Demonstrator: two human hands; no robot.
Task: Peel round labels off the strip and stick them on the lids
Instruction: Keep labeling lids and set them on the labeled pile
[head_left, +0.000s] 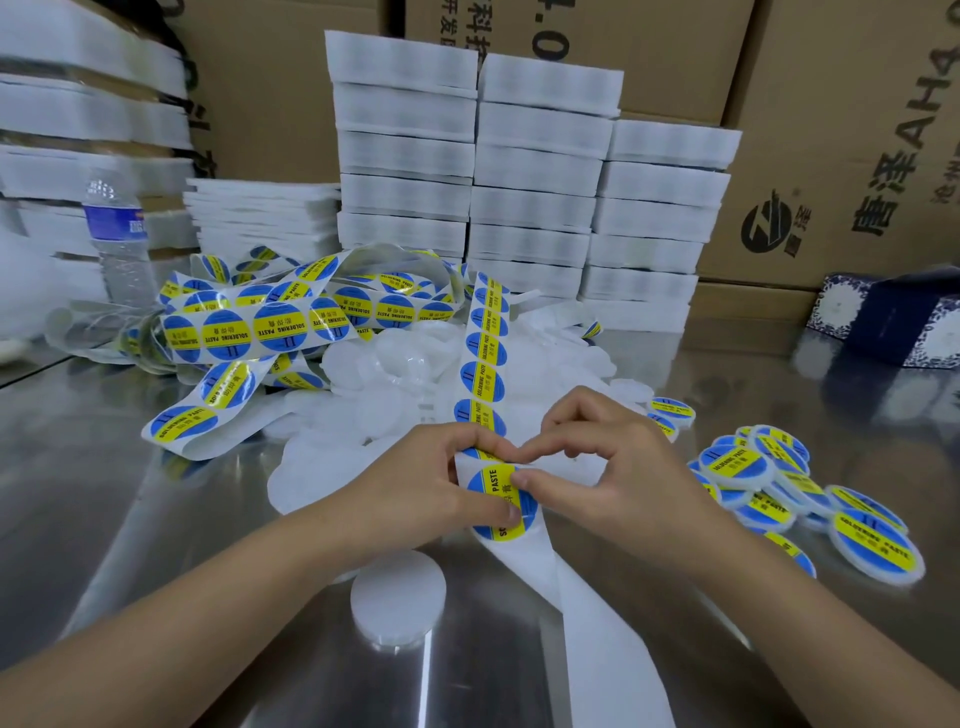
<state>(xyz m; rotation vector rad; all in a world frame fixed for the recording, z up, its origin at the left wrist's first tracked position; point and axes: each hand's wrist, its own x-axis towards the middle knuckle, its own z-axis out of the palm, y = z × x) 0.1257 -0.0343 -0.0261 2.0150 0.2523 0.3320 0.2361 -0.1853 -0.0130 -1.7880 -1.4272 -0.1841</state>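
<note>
Shiny steel table (130, 519) — blank white lid (398, 597), labelled lids (789, 499) heaped, tangled label strip (249, 332), water bottle (117, 234)

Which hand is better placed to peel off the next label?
Probably the right hand: its thumb and forefinger pinch at the edge of the label, while the left hand grips the strip beneath it.

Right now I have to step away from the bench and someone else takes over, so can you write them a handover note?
Left hand grips the label strip, thumb on the round label being peeled.
Right hand pinches that label's upper edge; it is not yet off the backing.
One bare lid lies on the table just below the hands; a pile of bare lids sits behind them.
Done: labelled lids heaped at the right.
Left: stick this label, then work through the remaining strip and pile.
</note>
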